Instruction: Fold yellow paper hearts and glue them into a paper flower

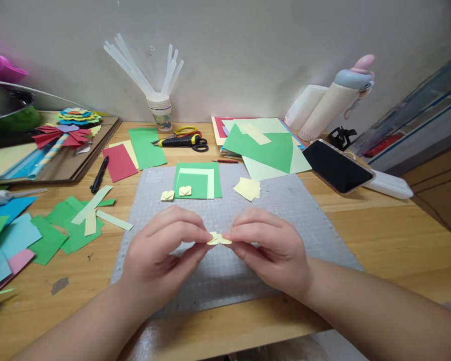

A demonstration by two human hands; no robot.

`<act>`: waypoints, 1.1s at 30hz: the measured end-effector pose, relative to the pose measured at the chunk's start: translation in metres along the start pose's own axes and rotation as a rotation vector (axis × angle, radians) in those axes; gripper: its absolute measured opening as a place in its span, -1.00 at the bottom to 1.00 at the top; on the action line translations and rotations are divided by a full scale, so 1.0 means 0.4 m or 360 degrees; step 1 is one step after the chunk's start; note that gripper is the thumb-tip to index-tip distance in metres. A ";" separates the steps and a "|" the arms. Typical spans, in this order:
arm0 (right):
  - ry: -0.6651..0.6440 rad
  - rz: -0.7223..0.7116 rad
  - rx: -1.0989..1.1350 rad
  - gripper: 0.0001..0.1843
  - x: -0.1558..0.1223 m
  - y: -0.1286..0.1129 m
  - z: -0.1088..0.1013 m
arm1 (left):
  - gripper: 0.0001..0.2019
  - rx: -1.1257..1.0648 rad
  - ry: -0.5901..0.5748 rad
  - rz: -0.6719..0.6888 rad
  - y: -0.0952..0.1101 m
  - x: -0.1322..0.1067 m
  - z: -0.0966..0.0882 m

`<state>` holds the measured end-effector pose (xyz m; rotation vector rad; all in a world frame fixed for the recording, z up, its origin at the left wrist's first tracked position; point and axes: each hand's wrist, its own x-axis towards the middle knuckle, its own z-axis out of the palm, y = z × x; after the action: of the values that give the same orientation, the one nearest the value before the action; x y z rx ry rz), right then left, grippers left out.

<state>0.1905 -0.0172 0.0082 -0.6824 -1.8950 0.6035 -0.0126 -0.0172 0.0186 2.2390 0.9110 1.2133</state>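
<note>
Where the left hand (165, 253) and the right hand (272, 253) nearly meet above a gray gridded cutting mat (218, 283), a small folded pale-yellow paper piece (219, 239) spans the gap, each thumb and forefinger pinched together on one end of it (the remaining fingers curl loosely). Beyond the knuckles, one folded paper heart (185, 191) lies on layered green paper squares (199, 185), another heart (167, 196) just left of them; pale-yellow paper pieces (247, 189) lie to the right. Farther back are a stack of colored paper (263, 150), a smartphone (340, 168), and a patterned paper cup (163, 119) holding translucent white sticks (128, 65).
</note>
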 end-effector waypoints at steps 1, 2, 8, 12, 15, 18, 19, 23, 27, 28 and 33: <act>-0.0025 -0.0066 -0.0035 -0.81 0.000 0.000 -0.004 | -0.78 0.0033 -0.0013 0.0061 0.002 0.001 -0.004; -0.0054 -0.0124 -0.0066 -0.80 0.001 0.001 -0.007 | -0.76 0.0062 -0.0033 0.0108 0.004 0.002 -0.007; -0.0191 -0.0210 -0.0177 -0.83 0.002 0.014 -0.010 | -0.77 0.0163 -0.0180 0.0184 0.006 0.008 -0.011; -0.0204 -0.0117 -0.0166 -0.83 0.004 0.022 -0.008 | -0.81 0.0148 -0.0163 0.0077 -0.003 0.011 -0.009; -0.0111 -0.0024 -0.0104 -0.87 0.006 0.029 -0.004 | -0.87 0.0169 -0.0087 0.0004 -0.009 0.011 -0.004; -0.0081 0.0031 -0.0042 -0.89 0.006 0.033 0.001 | -0.85 0.0207 -0.0047 -0.0016 -0.012 0.009 0.001; -0.0086 0.0047 -0.0034 -0.89 0.006 0.033 0.003 | -0.83 0.0203 -0.0043 -0.0011 -0.011 0.009 0.002; -0.0165 0.0152 0.0044 -0.88 0.008 0.023 0.011 | -0.89 0.0129 -0.0070 -0.0082 -0.008 0.012 0.003; -0.0197 0.0580 0.0329 -0.90 0.011 0.014 0.018 | -0.91 -0.0296 -0.0224 -0.0730 -0.010 0.021 0.008; -0.0205 0.0754 0.0436 -0.89 0.011 0.015 0.021 | -0.87 -0.0465 -0.0256 -0.0949 -0.013 0.022 0.011; -0.0309 0.1299 0.0860 -0.74 0.006 0.024 0.039 | -0.78 -0.1018 -0.0143 -0.1480 -0.029 0.021 0.027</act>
<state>0.1773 -0.0104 -0.0025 -1.0467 -1.4545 1.6724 -0.0041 -0.0039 0.0102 1.1207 1.1239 0.7756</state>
